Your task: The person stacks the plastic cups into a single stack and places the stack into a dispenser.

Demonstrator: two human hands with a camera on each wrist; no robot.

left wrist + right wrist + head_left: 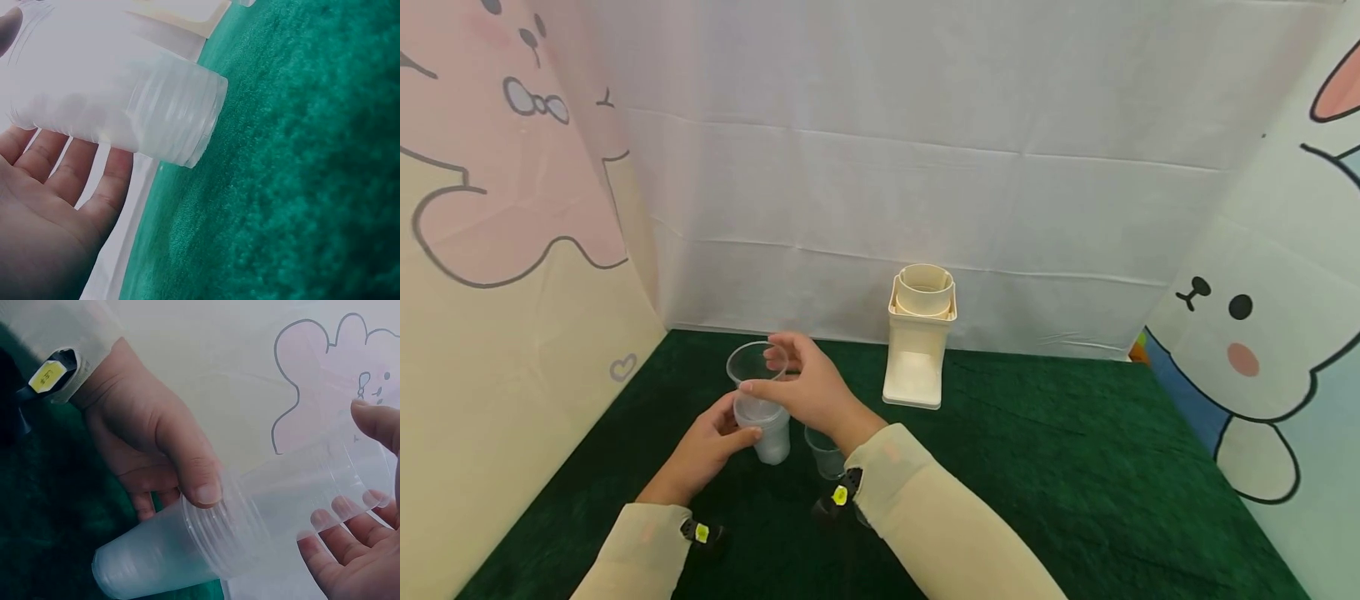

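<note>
My left hand [703, 450] grips a stack of clear plastic cups [772, 437] around its rims; in the right wrist view the left thumb presses the stacked rims [228, 531]. The stack's ribbed lower end [181, 112] shows beyond my left fingers [81, 181]. My right hand [820, 392] holds a clear cup [752, 364] at the top of the stack, its thumb on one side and fingers [350, 544] on the other. That cup's base end still meets the rims. Beside the stack, another clear cup [825, 458] stands on the green cloth, partly behind my right wrist.
A cream dispenser-like object [913, 367] with a round top stands at the back of the green cloth [1037, 467]. Behind it hangs a white curtain [865, 200]; cartoon-printed sheets are at both sides. Something clear [862, 518] shows partly under my right sleeve.
</note>
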